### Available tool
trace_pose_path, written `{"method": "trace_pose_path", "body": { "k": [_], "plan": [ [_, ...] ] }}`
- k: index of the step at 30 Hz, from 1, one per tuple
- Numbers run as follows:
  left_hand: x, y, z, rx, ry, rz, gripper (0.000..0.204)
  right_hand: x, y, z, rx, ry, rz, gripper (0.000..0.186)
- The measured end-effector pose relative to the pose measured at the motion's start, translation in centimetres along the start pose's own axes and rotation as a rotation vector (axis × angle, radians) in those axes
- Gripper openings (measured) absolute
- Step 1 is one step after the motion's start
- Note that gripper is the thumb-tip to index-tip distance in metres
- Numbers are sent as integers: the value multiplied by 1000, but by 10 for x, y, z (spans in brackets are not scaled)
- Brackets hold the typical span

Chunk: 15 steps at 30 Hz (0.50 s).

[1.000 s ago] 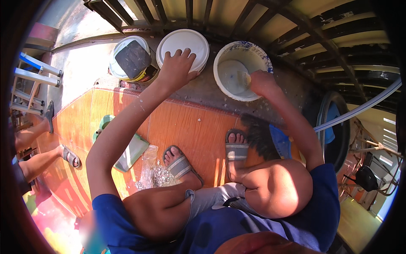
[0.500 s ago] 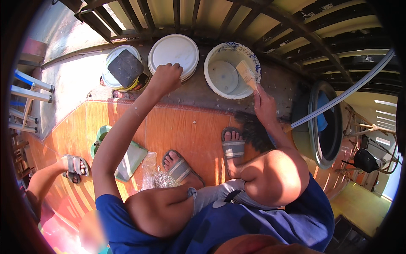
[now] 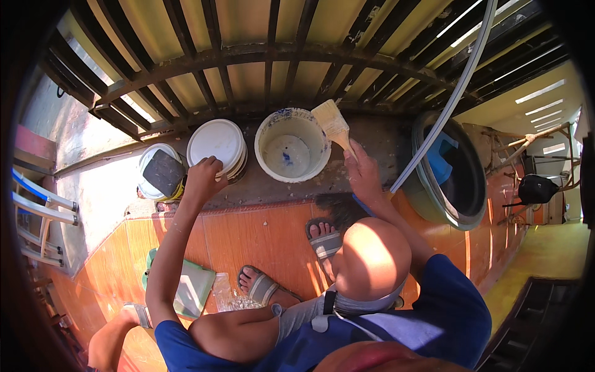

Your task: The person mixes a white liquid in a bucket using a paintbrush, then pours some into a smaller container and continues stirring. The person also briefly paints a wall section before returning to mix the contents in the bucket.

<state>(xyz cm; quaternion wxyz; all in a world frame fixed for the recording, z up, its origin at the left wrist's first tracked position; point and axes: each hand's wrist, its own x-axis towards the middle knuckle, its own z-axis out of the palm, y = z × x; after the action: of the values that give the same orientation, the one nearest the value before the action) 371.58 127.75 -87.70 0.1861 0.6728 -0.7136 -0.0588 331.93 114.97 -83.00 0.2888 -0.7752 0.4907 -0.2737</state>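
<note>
My left hand (image 3: 204,177) has its fingers curled over the front edge of a lidded white bucket (image 3: 214,139). My right hand (image 3: 362,167) grips the wooden handle of a wide, paint-crusted brush (image 3: 331,124), whose bristles are up at the right rim of an open white bucket (image 3: 266,130) with blue specks and pale residue inside. Left of the lidded bucket is a smaller container (image 3: 146,186) with a dark square piece (image 3: 162,172) on its top.
Black metal railing (image 3: 217,56) arches behind the buckets. Left: an aluminium ladder (image 3: 46,204) and another person's leg (image 3: 108,335). By my feet are a green dustpan (image 3: 192,285) and dark bristles (image 3: 331,208). Right: a large tub (image 3: 468,217), a hose (image 3: 446,118) and a chair (image 3: 536,189).
The brush has risen from inside the open bucket to its right rim. My left fingers have drawn back to the lid's front edge. The view has tilted up toward the railing.
</note>
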Motion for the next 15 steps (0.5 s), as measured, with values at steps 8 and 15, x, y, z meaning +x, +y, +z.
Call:
{"method": "trace_pose_path", "body": {
  "k": [8,15],
  "plan": [
    [0,4,-14,-157,77,-55,22,13,-13,15,-317,-110,-136,32],
    [-1,9,-30,-260,144,-166,24,11,2,-23,75,58,-20,33]
  ]
}}
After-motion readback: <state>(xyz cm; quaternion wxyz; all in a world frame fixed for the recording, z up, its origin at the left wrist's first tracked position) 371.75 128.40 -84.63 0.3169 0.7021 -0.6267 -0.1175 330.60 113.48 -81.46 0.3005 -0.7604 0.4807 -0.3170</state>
